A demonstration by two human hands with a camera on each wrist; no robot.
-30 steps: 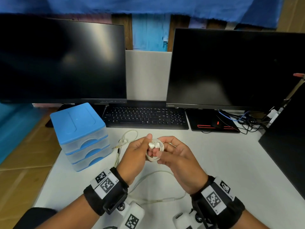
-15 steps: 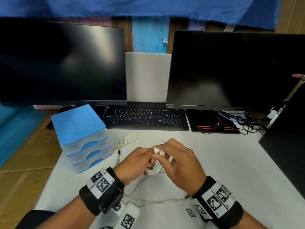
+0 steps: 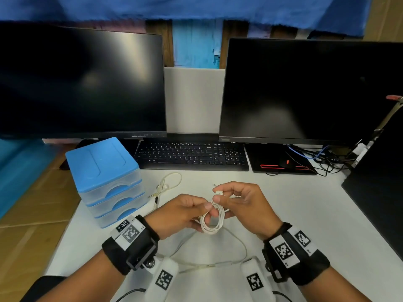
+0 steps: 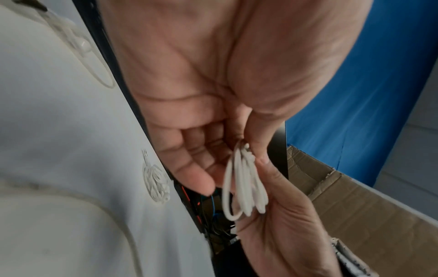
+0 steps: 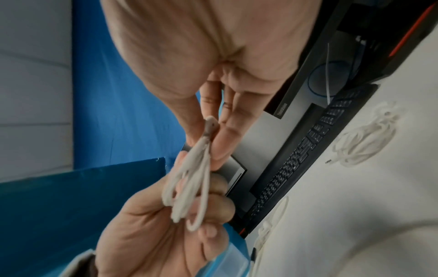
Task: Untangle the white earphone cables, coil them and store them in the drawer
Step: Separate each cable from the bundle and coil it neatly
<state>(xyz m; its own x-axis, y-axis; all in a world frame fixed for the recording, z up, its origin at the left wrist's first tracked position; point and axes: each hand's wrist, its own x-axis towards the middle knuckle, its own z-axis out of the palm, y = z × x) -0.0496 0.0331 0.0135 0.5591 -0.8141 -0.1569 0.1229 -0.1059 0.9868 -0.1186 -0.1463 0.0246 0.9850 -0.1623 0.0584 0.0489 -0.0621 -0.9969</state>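
Observation:
A white earphone cable, wound into a small coil (image 3: pixel 212 222), hangs between my two hands above the white desk (image 3: pixel 294 214). My left hand (image 3: pixel 205 211) pinches the coil's left side between thumb and fingers. My right hand (image 3: pixel 217 194) pinches the earbud end (image 3: pixel 218 192) at the top of the coil. The left wrist view shows the loops (image 4: pixel 244 183) held between both hands, and the right wrist view shows the same loops (image 5: pixel 189 183) hanging from the earbud (image 5: pixel 211 125). The blue three-drawer unit (image 3: pixel 104 179) stands at the left with all drawers closed.
A second earphone cable (image 3: pixel 166 186) lies loose beside the drawer unit. A third cable (image 3: pixel 218 263) runs across the desk under my wrists. Another coiled earphone (image 5: pixel 365 138) lies on the desk behind my right hand. The keyboard (image 3: pixel 192 156) and two monitors stand behind.
Both hands came down towards the desk with the coil. My right hand drew back to the right, so the loops now hang in plain sight between the hands.

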